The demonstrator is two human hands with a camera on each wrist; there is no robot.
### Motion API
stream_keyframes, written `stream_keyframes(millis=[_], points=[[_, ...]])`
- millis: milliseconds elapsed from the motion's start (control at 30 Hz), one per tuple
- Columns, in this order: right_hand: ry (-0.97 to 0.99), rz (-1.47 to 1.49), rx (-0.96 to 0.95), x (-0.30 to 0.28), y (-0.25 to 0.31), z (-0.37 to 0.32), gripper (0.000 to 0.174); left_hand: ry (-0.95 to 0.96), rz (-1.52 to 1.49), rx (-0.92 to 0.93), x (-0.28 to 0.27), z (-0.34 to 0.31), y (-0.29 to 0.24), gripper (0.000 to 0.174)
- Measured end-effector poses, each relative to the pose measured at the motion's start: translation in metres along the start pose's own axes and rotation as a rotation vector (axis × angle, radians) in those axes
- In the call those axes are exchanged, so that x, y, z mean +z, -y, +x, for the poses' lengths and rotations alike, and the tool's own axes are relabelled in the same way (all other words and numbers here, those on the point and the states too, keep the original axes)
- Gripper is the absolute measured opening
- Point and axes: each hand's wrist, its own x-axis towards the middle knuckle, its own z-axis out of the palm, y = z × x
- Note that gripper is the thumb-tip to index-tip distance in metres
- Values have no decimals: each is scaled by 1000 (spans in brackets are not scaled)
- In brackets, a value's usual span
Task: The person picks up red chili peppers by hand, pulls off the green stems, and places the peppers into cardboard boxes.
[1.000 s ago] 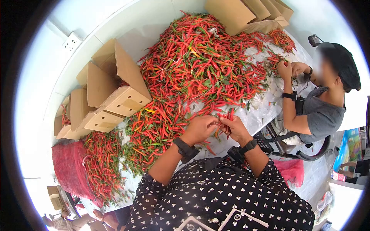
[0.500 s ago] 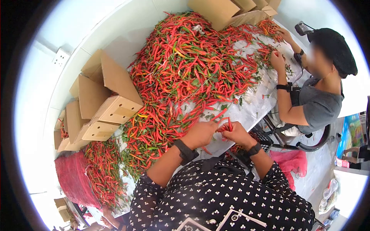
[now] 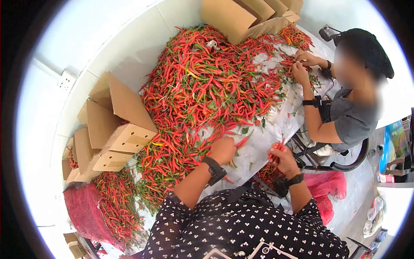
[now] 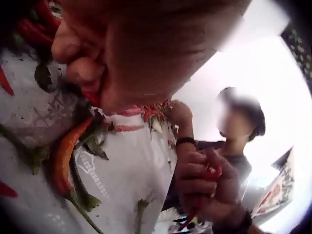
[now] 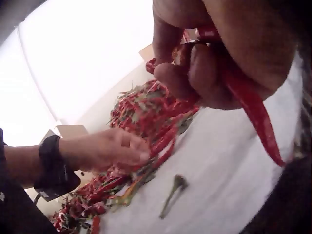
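Observation:
In the head view my left hand is at the near edge of a big heap of red chilies. Its fingers curl, and the left wrist view shows a bit of red chili pinched between them. My right hand is off to the right, past the table edge, gripping several red chilies. One long red chili sticks out below that palm in the right wrist view. An orange chili with a green stem lies on the white sheet near my left hand.
Cardboard boxes stand at the left, with more boxes behind the heap. A red mesh sack lies front left. Below the table edge are chilies in a dark container. Another person sits at the right, handling chilies.
My hands, together over the table before, have parted: the right moved right with its chilies, the left stayed by the heap. The other person's far hand reached out, then came back beside the near one.

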Motion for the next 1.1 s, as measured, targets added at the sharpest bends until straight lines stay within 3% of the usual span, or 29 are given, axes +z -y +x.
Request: stream_keyframes(millis=[33, 67, 100, 200, 300, 367, 467, 500, 533, 567, 600, 700, 767, 867, 900, 967, 1100], points=[[12, -22, 15, 6, -8, 6, 13, 91, -39, -23, 2, -2, 7, 20], [6, -38, 50, 14, -15, 13, 14, 29, -270, -16, 4, -5, 15, 20], [-16, -79, 34, 31, -17, 16, 13, 24, -264, -19, -6, -8, 16, 20], [35, -153, 26, 70, -21, 31, 13, 55, -699, -171, -32, -29, 13, 21], [150, -173, -9, 110, -16, 33, 17, 10, -842, -99, -33, -50, 19, 20], [272, -365, 23, 127, -13, 30, 16, -1, -799, -112, -45, -66, 18, 15], [407, -452, -2, 140, -21, 33, 17, 116, -802, -201, -50, -87, 32, 15], [464, -509, -24, 141, -25, 34, 17, 107, -818, -218, -54, -92, 32, 15], [501, -580, -73, 144, -27, 36, 19, -32, -895, -212, -64, -97, 29, 17], [506, -594, -53, 146, -27, 34, 19, -172, -966, -205, -72, -101, 26, 18], [550, -626, 4, 151, -22, 29, 20, -203, -1301, -263, -76, -102, 24, 18], [606, -668, 108, 159, -20, 19, 22, -68, -1305, -317, -74, -112, 39, 15], [632, -584, 153, 156, -30, 20, 21, -90, -1358, -289, -69, -118, 36, 12], [608, -563, 253, 155, -35, 14, 18, -365, -865, -207, -66, -126, 28, 8], [607, -569, 265, 155, -37, 12, 18, -367, -875, -216, -63, -128, 28, 8], [563, -607, 296, 157, -36, 8, 19, -655, -295, -92, -58, -128, 29, 7], [578, -478, 357, 145, -24, 12, 15, -574, -112, -129, -51, -138, 47, 4]])
